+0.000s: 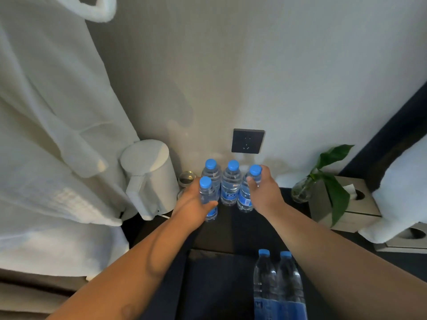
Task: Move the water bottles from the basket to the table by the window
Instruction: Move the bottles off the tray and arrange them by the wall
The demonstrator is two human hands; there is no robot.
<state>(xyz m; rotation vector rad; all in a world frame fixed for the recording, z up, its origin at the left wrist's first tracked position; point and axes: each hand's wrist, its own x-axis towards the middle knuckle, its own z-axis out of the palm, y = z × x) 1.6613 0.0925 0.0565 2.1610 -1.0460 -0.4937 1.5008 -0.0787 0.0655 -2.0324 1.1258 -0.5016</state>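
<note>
Several small clear water bottles with blue caps stand on the dark table (231,232) against the wall. My left hand (193,203) grips the front left bottle (208,199) around its body. My right hand (264,192) grips the right bottle (246,195) near its neck. Between and behind them stand the middle bottle (230,185) and the back left bottle (211,170), both untouched. Two taller bottles (278,285) stand in the dark basket (208,285) close to me at the bottom.
A white kettle (150,176) stands left of the bottles, with a small glass jar (187,179) beside it. White curtains (46,135) hang at the left. A plant in a glass vase (323,181) and a tissue box (346,204) sit at the right. A wall socket (248,141) is above the bottles.
</note>
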